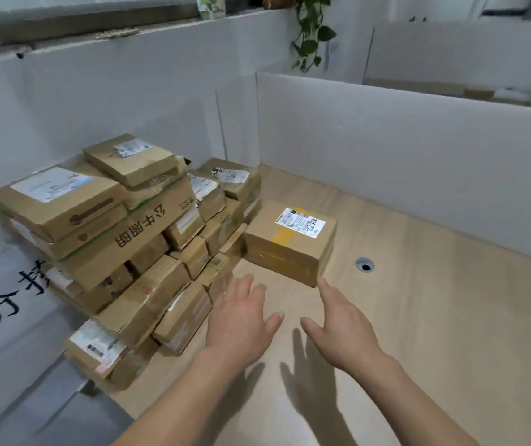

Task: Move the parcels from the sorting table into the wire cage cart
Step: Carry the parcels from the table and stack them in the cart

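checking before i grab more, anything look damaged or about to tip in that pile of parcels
The parcel pile is loosely stacked: boxes lie at mixed angles, and the lower front ones lean outward. The top small parcel sits skewed. The single box stands square. No clear damage shows.

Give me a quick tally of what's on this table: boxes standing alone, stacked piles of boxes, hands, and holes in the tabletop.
Box standing alone: 1
Stacked pile of boxes: 1 (too many overlap to count singly)
Hands: 2, left hand, right hand
Hole in tabletop: 1
Total: 5
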